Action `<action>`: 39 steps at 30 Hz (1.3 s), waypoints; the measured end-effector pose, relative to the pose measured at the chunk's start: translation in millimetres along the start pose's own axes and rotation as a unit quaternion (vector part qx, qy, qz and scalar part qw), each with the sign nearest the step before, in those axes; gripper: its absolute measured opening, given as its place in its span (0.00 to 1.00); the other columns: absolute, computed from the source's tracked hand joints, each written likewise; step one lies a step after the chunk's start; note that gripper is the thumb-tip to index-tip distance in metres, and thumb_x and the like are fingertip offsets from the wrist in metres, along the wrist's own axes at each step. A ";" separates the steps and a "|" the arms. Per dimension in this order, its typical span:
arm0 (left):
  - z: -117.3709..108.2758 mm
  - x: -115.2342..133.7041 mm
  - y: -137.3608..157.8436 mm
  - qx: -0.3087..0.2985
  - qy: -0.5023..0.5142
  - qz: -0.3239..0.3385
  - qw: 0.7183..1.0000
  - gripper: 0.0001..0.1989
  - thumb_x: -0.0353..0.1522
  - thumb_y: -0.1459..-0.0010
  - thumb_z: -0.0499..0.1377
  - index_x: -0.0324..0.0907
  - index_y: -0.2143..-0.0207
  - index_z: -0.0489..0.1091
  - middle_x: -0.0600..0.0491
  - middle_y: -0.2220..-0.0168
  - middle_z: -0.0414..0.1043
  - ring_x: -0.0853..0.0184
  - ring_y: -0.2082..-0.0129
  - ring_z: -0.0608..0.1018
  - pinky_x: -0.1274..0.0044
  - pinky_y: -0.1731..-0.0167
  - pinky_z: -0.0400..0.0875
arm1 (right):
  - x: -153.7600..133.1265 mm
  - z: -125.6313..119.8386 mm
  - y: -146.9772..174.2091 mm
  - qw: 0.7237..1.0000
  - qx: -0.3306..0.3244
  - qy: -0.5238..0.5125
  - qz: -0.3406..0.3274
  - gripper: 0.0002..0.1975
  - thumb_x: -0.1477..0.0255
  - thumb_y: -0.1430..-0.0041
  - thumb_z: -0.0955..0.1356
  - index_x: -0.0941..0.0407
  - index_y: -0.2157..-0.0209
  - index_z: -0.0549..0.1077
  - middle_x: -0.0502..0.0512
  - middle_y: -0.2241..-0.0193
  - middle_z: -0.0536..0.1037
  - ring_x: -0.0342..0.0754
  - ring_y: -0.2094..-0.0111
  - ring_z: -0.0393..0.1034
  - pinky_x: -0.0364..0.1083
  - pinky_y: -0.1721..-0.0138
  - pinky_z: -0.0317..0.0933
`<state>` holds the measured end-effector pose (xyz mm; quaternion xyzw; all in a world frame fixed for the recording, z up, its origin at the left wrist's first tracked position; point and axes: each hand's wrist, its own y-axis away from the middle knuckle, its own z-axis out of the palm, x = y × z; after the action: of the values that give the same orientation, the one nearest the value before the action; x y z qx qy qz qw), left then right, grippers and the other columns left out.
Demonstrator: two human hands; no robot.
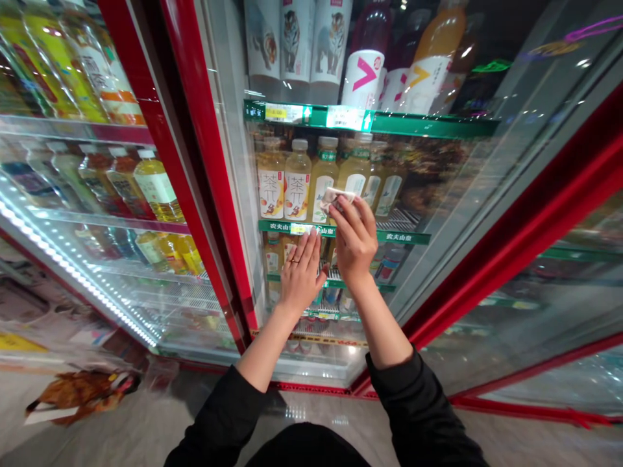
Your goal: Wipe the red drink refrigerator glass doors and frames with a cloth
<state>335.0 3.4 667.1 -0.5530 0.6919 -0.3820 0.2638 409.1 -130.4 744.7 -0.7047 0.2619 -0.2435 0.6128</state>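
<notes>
My right hand (357, 240) is closed around a crumpled whitish cloth or tissue (335, 196), held up before the middle shelf of a drinks fridge. Just left and lower, my left hand (300, 271), with a ring on one finger, lies flat with its fingers stretched out. Its fingertips overlap the green shelf strip (409, 238); whether they touch glass in front of it I cannot tell. Behind my hands stand tea bottles with white labels (296, 185) and pale yellow bottles with green neck bands (325, 170).
Above, a shelf with price tags (287, 113) bears large bottles, including an orange one (433, 58). Red door frames (209, 155) flank the fridge. More bottles (158, 185) fill the fridge at left. A brown, furry-looking object (80, 394) lies on the floor at lower left.
</notes>
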 end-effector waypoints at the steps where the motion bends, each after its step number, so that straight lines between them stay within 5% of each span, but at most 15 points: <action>1: 1.6 3.9 0.8 -0.003 0.001 -0.001 1.000 0.51 0.31 0.29 0.58 0.41 0.19 0.24 0.42 0.20 0.47 0.54 0.20 0.58 0.60 0.22 0.60 | 0.8 -3.2 3.8 0.999 -0.026 -0.011 -0.017 0.25 0.77 0.23 0.64 0.43 0.32 0.75 0.51 0.37 0.82 0.56 0.29 0.69 0.61 0.29 0.71; 5: 8.2 11.6 0.9 -0.009 0.002 -0.012 1.000 0.51 0.33 0.28 0.59 0.41 0.19 0.24 0.40 0.19 0.45 0.52 0.21 0.58 0.59 0.23 0.61 | 22.6 -24.7 25.8 0.996 -0.078 -0.031 -0.043 0.26 0.77 0.23 0.65 0.43 0.31 0.74 0.52 0.36 0.81 0.56 0.28 0.68 0.60 0.29 0.70; 11: 22.3 13.4 2.3 0.004 0.004 -0.030 1.000 0.51 0.41 0.26 0.60 0.41 0.18 0.26 0.37 0.20 0.45 0.49 0.21 0.58 0.56 0.23 0.58 | 49.2 -26.4 15.1 0.992 0.117 0.023 0.027 0.24 0.77 0.24 0.66 0.42 0.34 0.78 0.54 0.40 0.84 0.59 0.31 0.72 0.66 0.31 0.71; 19: 34.9 16.1 1.4 -0.001 -0.016 -0.058 0.998 0.50 0.44 0.27 0.61 0.36 0.18 0.36 0.35 0.20 0.45 0.50 0.19 0.54 0.56 0.20 0.50 | 35.0 -32.6 42.9 0.991 -0.127 -0.043 -0.020 0.25 0.77 0.24 0.66 0.44 0.32 0.75 0.53 0.35 0.80 0.56 0.27 0.67 0.59 0.27 0.67; 23: 35.5 13.8 0.4 -0.022 -0.011 -0.073 0.997 0.48 0.42 0.29 0.62 0.35 0.19 0.41 0.35 0.20 0.47 0.51 0.19 0.51 0.56 0.19 0.45 | 53.9 -44.9 57.6 0.991 -0.126 -0.042 -0.023 0.25 0.77 0.23 0.64 0.46 0.32 0.76 0.54 0.35 0.80 0.56 0.27 0.66 0.60 0.26 0.66; 29: 36.7 13.3 -2.2 -0.030 0.002 -0.093 0.995 0.49 0.41 0.31 0.64 0.35 0.19 0.44 0.37 0.19 0.45 0.51 0.18 0.48 0.57 0.19 0.41 | 52.9 -22.3 35.7 0.997 -0.062 -0.011 0.049 0.26 0.75 0.21 0.59 0.44 0.30 0.73 0.50 0.33 0.78 0.56 0.23 0.59 0.64 0.24 0.62; 36: 35.9 14.1 -3.5 -0.017 -0.009 -0.111 0.994 0.49 0.46 0.30 0.62 0.35 0.19 0.44 0.37 0.19 0.43 0.51 0.18 0.45 0.57 0.19 0.38 | 61.1 -49.9 42.1 0.977 -0.195 -0.073 -0.050 0.27 0.74 0.20 0.56 0.43 0.28 0.70 0.46 0.33 0.78 0.52 0.25 0.62 0.57 0.23 0.63; 39: 37.2 16.9 -3.6 -0.009 -0.018 -0.118 0.993 0.49 0.47 0.30 0.61 0.34 0.19 0.43 0.35 0.19 0.42 0.51 0.17 0.44 0.56 0.19 0.37 | 84.0 -63.7 43.2 0.984 -0.170 -0.054 -0.017 0.26 0.73 0.20 0.57 0.43 0.29 0.71 0.47 0.34 0.79 0.53 0.26 0.64 0.59 0.24 0.63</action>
<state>362.1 -22.1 649.8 -0.6397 0.6205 -0.3943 0.2242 426.2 -238.2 712.1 -0.8148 0.2541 -0.1675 0.4935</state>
